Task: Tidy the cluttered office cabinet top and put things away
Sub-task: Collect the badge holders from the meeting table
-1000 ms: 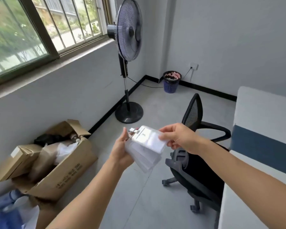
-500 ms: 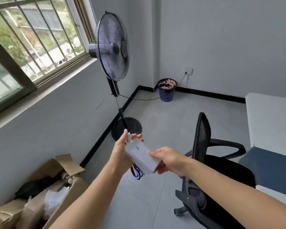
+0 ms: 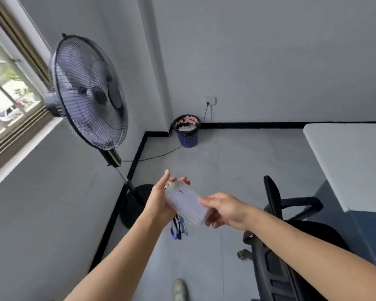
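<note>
Hands meet over the floor just left of the office chair (image 3: 274,205), and between them sits a stack of clear badge holders (image 3: 186,202), tilted, one end in each grip. Now the left hand (image 3: 160,200) cradles the stack's far end, fingers hooked over its top edge. The right hand (image 3: 226,210) pinches the near corner, thumb on top and fingers tucked beneath. Blue lanyards (image 3: 178,229) dangle loose under the stack, on the side away from the chair. My read is light, bendy plastic sleeves, slick on each other and likely to fan out or slide apart, so squeeze the short ends and leave the straps alone. Farther left of the chair stands a pedestal fan (image 3: 87,92). Beyond the chair, in the corner, sits a waste basket (image 3: 187,133).
</note>
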Motion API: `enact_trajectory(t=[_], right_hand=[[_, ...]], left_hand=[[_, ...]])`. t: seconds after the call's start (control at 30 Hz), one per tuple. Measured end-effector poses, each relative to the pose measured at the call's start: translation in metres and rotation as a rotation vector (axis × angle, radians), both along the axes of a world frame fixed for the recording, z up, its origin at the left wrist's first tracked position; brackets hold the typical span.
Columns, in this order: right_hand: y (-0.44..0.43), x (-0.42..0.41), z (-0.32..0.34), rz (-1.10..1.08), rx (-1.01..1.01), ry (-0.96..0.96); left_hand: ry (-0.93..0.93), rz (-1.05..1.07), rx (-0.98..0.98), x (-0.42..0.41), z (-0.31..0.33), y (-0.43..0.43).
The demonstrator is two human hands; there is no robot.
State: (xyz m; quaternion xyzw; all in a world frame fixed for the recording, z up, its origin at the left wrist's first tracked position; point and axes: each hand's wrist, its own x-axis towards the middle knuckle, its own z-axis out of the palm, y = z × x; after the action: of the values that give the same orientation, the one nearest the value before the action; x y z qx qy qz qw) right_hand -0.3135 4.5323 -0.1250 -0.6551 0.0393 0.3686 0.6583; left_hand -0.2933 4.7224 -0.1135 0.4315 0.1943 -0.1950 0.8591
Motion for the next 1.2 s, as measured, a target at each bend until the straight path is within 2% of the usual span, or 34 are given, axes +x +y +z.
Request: enact_trajectory(t=[0.27,0.43,0.6,0.77,0.93,1.2], right_hand=[[0.002,0.099,0.015,-0.231,-0.005,0.027],[-0.031,0.151,0.009,-0.344,-0.038,0.036],[-0.08,0.225,-0.007,-0.425,-0.053,0.036],[-0.139,0.318,-0.006,-0.62,-0.258,-0.003],[-0.212,0.392,0.0,-0.675,-0.511,-0.072],[-0.333,0.48,-0.03,-0.812,-0.747,-0.007]], left_hand=[[0.042,-0.235,0.079,0.16,0.016,-0.001],[0.112,-0.376,0.03,0.237,0.011,-0.046],[0.085,-0.467,0.162,0.324,-0.001,-0.103],[0.083,-0.546,0.196,0.42,0.009,-0.157],[0.052,-0.627,0.179,0.505,0.018,-0.22],[0.073,-0.893,0.146,0.626,-0.002,-0.348]])
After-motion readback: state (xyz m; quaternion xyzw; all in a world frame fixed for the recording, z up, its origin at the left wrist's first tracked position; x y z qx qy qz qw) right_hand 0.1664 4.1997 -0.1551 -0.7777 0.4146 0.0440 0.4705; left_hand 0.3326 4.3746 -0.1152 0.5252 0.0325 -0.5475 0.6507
